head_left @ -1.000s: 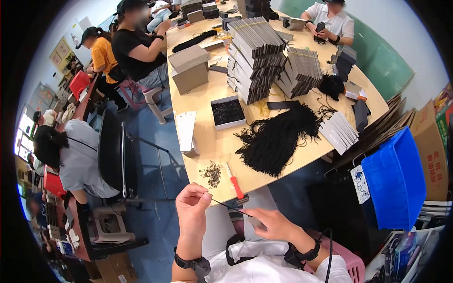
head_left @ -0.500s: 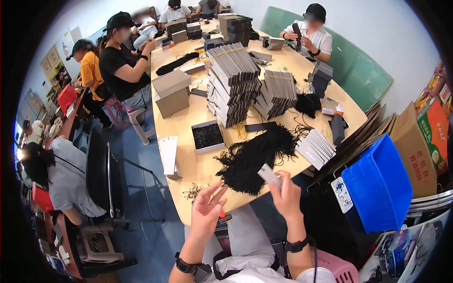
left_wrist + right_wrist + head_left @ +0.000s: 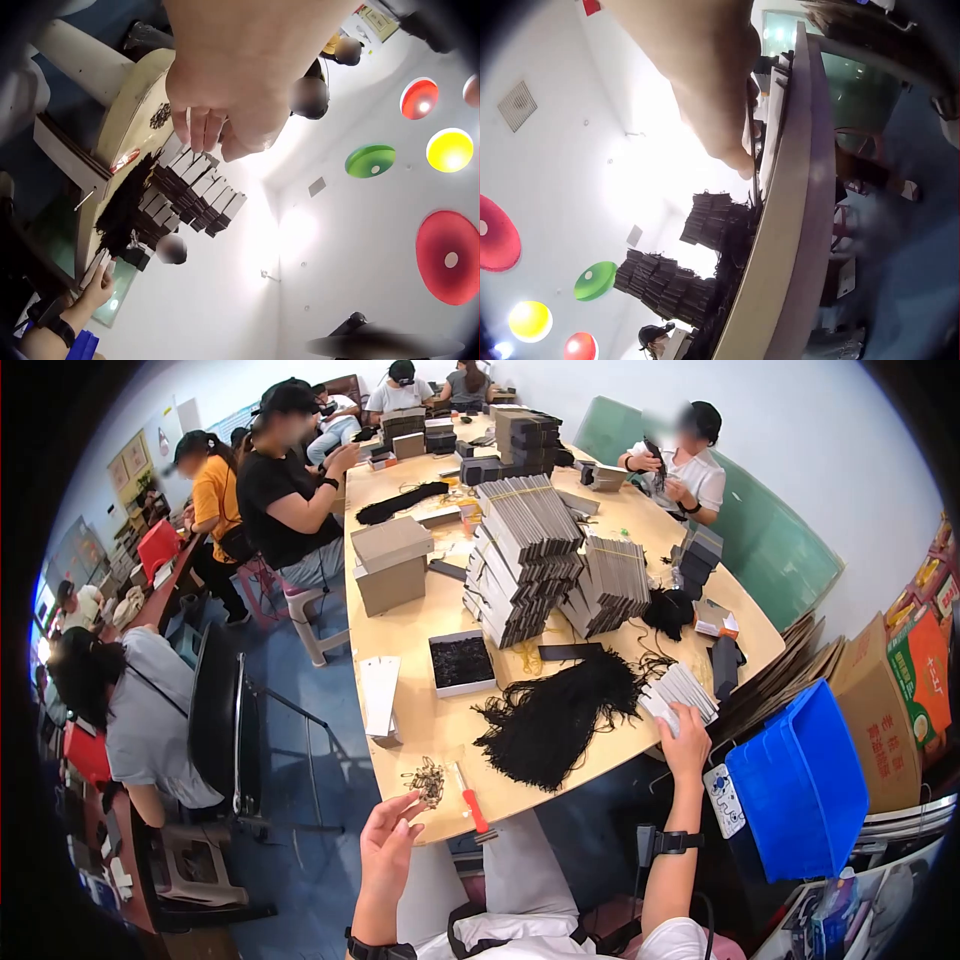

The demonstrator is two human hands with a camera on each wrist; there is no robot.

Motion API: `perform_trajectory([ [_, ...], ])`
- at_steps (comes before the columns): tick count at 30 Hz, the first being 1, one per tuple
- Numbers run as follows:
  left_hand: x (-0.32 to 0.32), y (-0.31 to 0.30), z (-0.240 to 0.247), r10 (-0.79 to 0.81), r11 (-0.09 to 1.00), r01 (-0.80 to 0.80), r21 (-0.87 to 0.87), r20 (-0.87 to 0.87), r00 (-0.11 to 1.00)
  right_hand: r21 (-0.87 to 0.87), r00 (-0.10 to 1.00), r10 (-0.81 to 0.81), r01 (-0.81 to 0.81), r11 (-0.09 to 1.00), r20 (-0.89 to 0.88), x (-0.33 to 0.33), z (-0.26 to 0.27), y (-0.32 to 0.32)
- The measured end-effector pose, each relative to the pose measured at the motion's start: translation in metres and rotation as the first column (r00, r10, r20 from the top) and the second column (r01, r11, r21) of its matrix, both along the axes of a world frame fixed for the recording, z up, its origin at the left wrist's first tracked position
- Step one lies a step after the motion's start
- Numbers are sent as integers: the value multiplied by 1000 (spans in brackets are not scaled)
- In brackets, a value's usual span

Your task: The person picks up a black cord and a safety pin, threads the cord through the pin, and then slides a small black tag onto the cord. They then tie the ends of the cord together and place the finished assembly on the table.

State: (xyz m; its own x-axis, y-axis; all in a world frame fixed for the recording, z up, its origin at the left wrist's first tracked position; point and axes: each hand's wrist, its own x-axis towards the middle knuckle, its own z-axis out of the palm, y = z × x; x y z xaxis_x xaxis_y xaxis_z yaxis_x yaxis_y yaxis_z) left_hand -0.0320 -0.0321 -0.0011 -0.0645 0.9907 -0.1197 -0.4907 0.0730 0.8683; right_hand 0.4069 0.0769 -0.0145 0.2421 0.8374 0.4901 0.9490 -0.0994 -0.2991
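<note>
My right hand (image 3: 686,742) is at the table's right front edge, on a fan of pale grey cards (image 3: 692,690). In the right wrist view, a thin flat card (image 3: 753,146) sits edge-on between its thumb and fingers. My left hand (image 3: 388,845) is raised by the front edge with loosely bent fingers and nothing visible in them. Its fingertips are close to a pile of small bronze-coloured wire pins (image 3: 428,780). Beside the pile lies a red-handled tool (image 3: 472,808). A bundle of black cords (image 3: 550,725) spreads between the two hands.
Tall banded stacks of grey cards (image 3: 520,565) stand mid-table. An open box with black bits (image 3: 462,664) and a grey cardboard box (image 3: 392,582) are on the left. A blue bin (image 3: 800,780) stands right of the table. Other people sit around.
My right hand has carried a grey card from in front of me to the fan at the right. The left hand has let go of the dark cord and stays near the pins.
</note>
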Motion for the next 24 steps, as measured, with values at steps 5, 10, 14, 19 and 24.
perform_trajectory([
  [5,-12,4,-2,101,995,-92,44,-318,943,-13,991,125,-126,992,-39,7,-8,6],
  [10,-11,12,-7,238,971,-111,212,-811,534,83,993,-22,12,996,119,-13,-7,17],
  [14,-4,16,-13,272,959,27,283,-941,201,222,897,393,-348,911,-204,-77,0,20],
  [19,-6,33,-13,277,961,-98,260,-925,262,39,602,795,-798,601,71,-172,25,12],
  [24,-6,47,-6,246,969,-41,245,-968,48,-103,586,792,-789,606,172,-199,19,13],
])
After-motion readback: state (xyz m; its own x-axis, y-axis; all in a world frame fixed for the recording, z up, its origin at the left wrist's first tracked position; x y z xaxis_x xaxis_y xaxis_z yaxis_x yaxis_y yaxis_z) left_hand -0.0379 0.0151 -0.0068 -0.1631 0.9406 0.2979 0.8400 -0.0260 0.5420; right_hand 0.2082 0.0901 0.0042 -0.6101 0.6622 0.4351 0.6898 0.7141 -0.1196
